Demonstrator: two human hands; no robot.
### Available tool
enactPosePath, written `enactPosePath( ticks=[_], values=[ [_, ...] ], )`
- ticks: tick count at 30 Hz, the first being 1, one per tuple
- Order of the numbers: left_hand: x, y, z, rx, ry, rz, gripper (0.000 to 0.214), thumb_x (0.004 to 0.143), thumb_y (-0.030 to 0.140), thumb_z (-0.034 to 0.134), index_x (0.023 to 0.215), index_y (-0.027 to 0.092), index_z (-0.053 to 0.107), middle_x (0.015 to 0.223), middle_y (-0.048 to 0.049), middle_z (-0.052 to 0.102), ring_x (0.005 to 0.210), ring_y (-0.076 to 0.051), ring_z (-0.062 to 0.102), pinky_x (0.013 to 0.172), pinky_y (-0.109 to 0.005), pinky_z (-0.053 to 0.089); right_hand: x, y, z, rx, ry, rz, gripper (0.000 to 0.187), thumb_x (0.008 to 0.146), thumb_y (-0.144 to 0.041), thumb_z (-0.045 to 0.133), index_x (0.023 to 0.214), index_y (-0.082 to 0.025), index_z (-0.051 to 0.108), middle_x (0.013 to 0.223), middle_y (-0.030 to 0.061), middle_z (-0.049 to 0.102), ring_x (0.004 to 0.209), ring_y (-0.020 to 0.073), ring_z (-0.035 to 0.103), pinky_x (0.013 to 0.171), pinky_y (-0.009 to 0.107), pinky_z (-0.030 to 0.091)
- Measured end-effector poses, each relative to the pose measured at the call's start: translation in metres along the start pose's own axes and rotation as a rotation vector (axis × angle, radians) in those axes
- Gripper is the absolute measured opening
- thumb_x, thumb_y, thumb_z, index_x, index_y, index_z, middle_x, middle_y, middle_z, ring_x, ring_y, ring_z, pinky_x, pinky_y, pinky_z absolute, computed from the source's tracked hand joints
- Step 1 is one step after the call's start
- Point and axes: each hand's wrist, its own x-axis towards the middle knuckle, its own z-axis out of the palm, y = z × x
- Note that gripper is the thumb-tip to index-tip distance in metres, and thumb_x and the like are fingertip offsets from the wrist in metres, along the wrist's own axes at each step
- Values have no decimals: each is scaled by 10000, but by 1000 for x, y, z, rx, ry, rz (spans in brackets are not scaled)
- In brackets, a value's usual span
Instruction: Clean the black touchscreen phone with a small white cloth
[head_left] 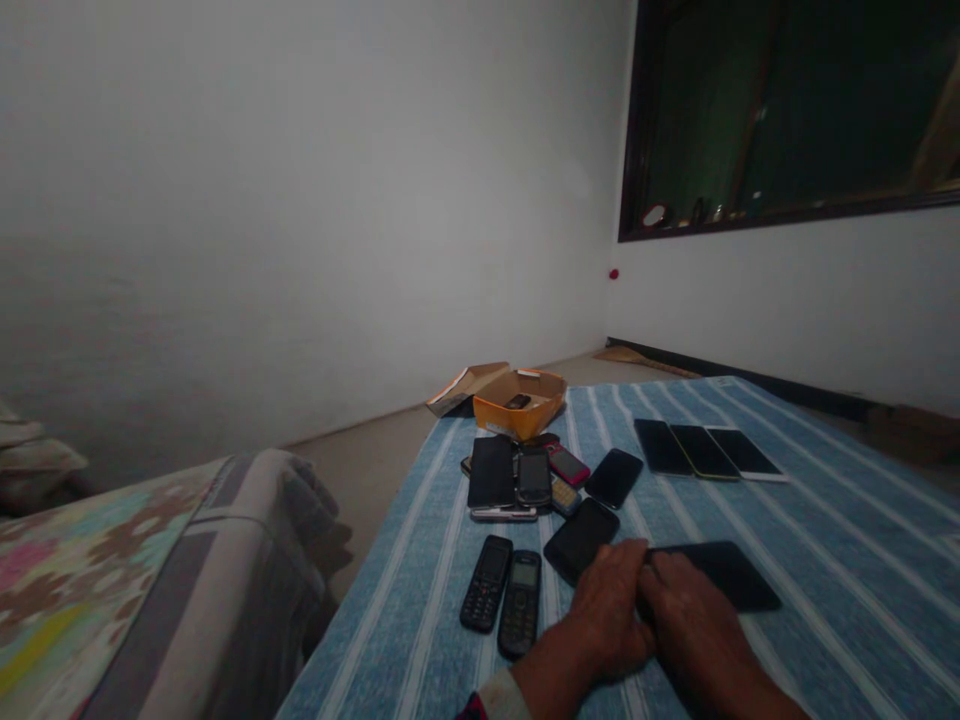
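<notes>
My left hand and my right hand meet low in the view, fingers curled inward. A dark edge shows between them, but the thing they close on is mostly hidden. Beyond my right hand a black flat-screen device lies on the striped cloth, partly covered. Just past my left fingers is a black phone. To the left lie two keypad phones, one beside the other. Further up are a black smartphone and a pile with a black flat case, a touchscreen phone and a pink phone.
An open orange cardboard box with a small phone inside stands at the far end of the blue striped cloth. Three smartphones lie side by side at right. A blanket-covered surface is at left, across a floor gap.
</notes>
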Motion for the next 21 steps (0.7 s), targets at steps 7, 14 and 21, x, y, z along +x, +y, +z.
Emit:
enactPosePath(
  ticks=[7,14,21],
  values=[
    [3,3,-3,14,4,4,847,781,414,652,1470,147,239,1481,-206,395,1365,-349,379,1153,-565,245,10,12,0,53,20,-25,288,848,-42,525,1033,-186,692,919,81,640,866,215,561,776,319,401],
    [3,0,-1,16,40,-11,856,783,375,645,1478,114,218,1515,-220,333,1404,-345,314,1158,-549,252,17,15,-3,165,-7,-46,284,879,-74,515,1085,-184,676,964,78,628,916,212,542,814,313,404],
    [5,-6,3,-38,146,17,770,829,385,606,1468,148,249,1483,-197,391,1373,-338,368,1132,-537,313,27,14,-4,226,-42,-96,263,886,-84,514,1062,-184,682,1007,72,636,953,197,526,856,291,373]
  ],
)
